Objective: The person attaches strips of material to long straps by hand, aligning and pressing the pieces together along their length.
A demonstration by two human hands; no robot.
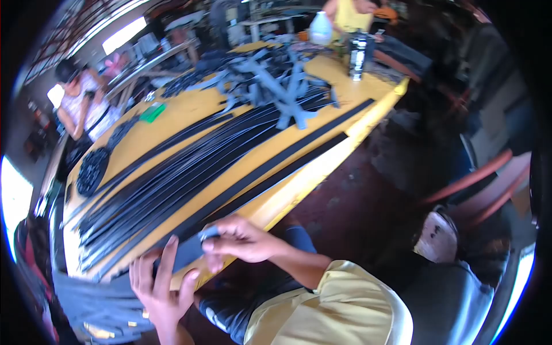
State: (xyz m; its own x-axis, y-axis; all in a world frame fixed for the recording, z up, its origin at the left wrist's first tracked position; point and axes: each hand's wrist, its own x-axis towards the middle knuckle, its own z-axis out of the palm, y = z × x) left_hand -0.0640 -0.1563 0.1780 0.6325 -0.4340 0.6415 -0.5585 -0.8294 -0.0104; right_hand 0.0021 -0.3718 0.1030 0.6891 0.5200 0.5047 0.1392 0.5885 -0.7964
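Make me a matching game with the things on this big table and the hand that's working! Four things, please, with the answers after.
1. Long strips
2. Tabletop
3. Jug
4. Right hand

A. White
B. Pinching something grey
C. Black
D. Yellow

Pairs: 1-C; 2-D; 3-A; 4-B

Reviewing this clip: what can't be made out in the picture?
Head view:
- Grey piece in the right hand: partly covered by fingers; its full shape is unclear.
- Left forearm: cut off by the bottom edge.
- Any print on the dark container: too small, blurred.
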